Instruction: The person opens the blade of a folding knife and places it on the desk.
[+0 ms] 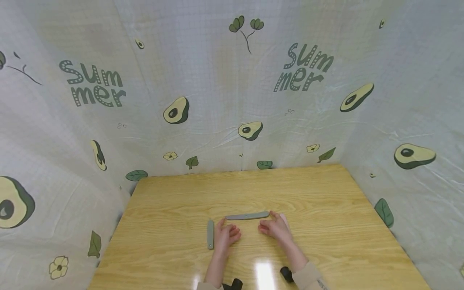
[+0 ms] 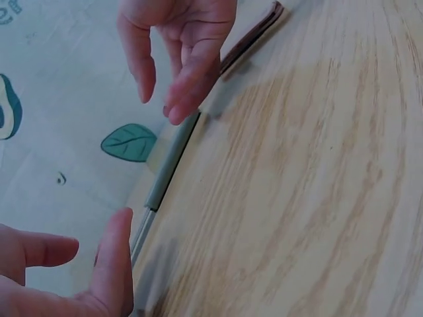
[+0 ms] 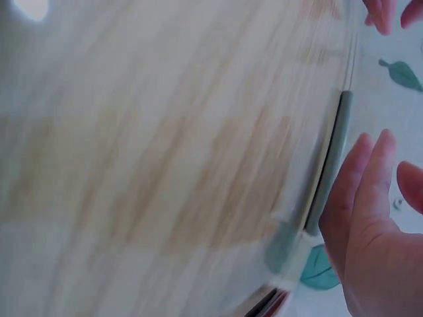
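Observation:
A folding knife (image 1: 247, 216) lies unfolded across the table, grey blade to the left and grey-green handle (image 3: 335, 155) to the right. My left hand (image 1: 224, 237) is beside the blade's tip, index finger extended toward it and the other fingers loosely bent. At the handle's end is my right hand (image 1: 274, 226), its index fingertip right by it. Neither hand grips anything. Left of my left hand lies a slim grey-green piece (image 1: 210, 235) with a small rivet at its near end. A slim reddish bar (image 2: 254, 33) with a dark slot sits beyond my right hand, partly hidden.
The wood-grain table (image 1: 348, 233) is bounded at the back and sides by a pale cloth (image 1: 214, 80) printed with avocados and leaves. Black wrist-worn pieces (image 1: 286, 274) show near the sleeves. Light glares off the table's near middle.

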### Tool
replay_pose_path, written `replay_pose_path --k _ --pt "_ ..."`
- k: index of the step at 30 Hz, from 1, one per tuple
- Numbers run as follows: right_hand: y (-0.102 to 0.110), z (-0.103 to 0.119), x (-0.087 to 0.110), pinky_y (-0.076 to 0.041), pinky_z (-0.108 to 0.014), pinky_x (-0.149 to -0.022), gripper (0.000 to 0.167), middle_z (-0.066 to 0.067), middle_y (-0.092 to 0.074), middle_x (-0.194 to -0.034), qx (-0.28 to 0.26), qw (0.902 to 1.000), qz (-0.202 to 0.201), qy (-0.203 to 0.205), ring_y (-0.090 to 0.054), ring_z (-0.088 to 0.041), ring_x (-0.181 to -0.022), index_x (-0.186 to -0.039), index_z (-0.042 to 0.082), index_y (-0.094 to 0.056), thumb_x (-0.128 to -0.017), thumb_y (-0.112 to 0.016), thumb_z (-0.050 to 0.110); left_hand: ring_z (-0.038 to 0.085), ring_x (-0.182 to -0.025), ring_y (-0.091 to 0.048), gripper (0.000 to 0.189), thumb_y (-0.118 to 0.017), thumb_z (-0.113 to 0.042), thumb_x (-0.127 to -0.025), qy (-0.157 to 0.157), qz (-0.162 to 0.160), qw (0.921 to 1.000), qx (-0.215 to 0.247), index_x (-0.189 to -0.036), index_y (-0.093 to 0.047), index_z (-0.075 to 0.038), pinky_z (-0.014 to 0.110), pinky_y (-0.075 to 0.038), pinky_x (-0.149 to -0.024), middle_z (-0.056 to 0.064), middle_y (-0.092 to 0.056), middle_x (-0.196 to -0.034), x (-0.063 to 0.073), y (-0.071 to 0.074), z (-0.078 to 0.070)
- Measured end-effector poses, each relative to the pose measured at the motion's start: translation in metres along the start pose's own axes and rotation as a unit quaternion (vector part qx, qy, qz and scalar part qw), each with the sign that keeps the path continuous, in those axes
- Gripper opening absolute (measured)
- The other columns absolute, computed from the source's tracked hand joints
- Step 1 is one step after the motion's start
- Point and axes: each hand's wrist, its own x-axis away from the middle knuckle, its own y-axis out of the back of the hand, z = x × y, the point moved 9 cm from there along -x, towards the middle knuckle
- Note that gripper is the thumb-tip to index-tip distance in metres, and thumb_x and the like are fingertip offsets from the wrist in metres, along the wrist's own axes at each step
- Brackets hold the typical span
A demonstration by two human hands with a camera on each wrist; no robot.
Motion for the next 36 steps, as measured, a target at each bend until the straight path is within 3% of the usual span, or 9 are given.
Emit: replay_pose_path --k 5,9,12,18,24,30,36 --pt "-0.020 0.005 0.006 -0.060 -0.038 -0.085 0.073 -0.032 -0.061 -0.105 0.030 0.9989 0.020 0.031 -0.068 -0.030 -0.090 -0.147 -0.014 -0.014 -0.091 -0.059 -0.003 0.017 -0.077 -0.065 0.055 -0.050 -0.001 -0.095 -0.042 -0.048 0.9962 -0.060 -0.143 -0.029 0.012 0.031 -0.063 -0.070 0.024 -0.062 -0.101 0.003 0.015 -0.020" --pt "-0.044 0.007 0.011 -0.058 -0.042 -0.090 0.068 -0.032 -0.060 -0.108 0.042 0.9964 0.060 0.043 -0.067 -0.033 -0.096 -0.145 -0.015 -0.019 -0.091 -0.059 -0.003 0.026 -0.085 -0.064 0.043 -0.052 -0.004 -0.095 -0.084 -0.093 0.9836 -0.130 -0.135 -0.045 0.009 0.030 -0.061 -0.070 0.022 -0.064 -0.101 0.010 0.029 -0.039" --pt "-0.061 0.008 0.016 -0.058 -0.043 -0.090 0.069 -0.031 -0.059 -0.113 0.053 0.9932 0.093 0.046 -0.065 -0.034 -0.100 -0.145 -0.015 -0.021 -0.092 -0.061 0.000 0.034 -0.093 -0.062 0.039 -0.052 -0.007 -0.096 -0.097 -0.121 0.9734 -0.169 -0.132 -0.049 0.008 0.035 -0.060 -0.075 0.025 -0.063 -0.106 0.015 0.039 -0.049" --pt "-0.092 0.006 0.019 -0.058 -0.041 -0.090 0.068 -0.033 -0.056 -0.122 0.075 0.9856 0.143 0.051 -0.063 -0.037 -0.106 -0.144 -0.016 -0.024 -0.093 -0.062 0.006 0.036 -0.102 -0.057 0.037 -0.051 -0.011 -0.097 -0.090 -0.175 0.9590 -0.203 -0.130 -0.052 0.005 0.044 -0.053 -0.080 0.024 -0.058 -0.116 0.020 0.066 -0.053" --pt "-0.121 -0.001 0.015 -0.057 -0.039 -0.091 0.056 -0.030 -0.059 -0.122 0.084 0.9812 0.167 0.046 -0.063 -0.036 -0.108 -0.138 -0.016 -0.038 -0.093 -0.062 0.006 0.043 -0.109 -0.052 0.037 -0.051 -0.003 -0.093 -0.108 -0.234 0.9447 -0.203 -0.127 -0.053 0.010 0.054 -0.048 -0.091 0.030 -0.055 -0.118 0.022 0.088 -0.052" --pt "-0.138 -0.007 0.011 -0.058 -0.039 -0.089 0.051 -0.031 -0.060 -0.118 0.079 0.9818 0.166 0.046 -0.064 -0.036 -0.105 -0.134 -0.018 -0.043 -0.090 -0.062 0.001 0.044 -0.105 -0.057 0.036 -0.049 -0.004 -0.092 -0.111 -0.239 0.9378 -0.226 -0.125 -0.055 0.010 0.054 -0.051 -0.089 0.032 -0.058 -0.116 0.021 0.093 -0.047" --pt "-0.150 -0.013 0.005 -0.059 -0.037 -0.087 0.051 -0.029 -0.062 -0.116 0.070 0.9830 0.167 0.033 -0.064 -0.034 -0.104 -0.134 -0.017 -0.043 -0.089 -0.061 -0.001 0.036 -0.088 -0.064 0.034 -0.051 -0.004 -0.090 -0.117 -0.241 0.9292 -0.255 -0.120 -0.059 0.010 0.034 -0.055 -0.068 0.027 -0.067 -0.102 0.020 0.095 -0.047"
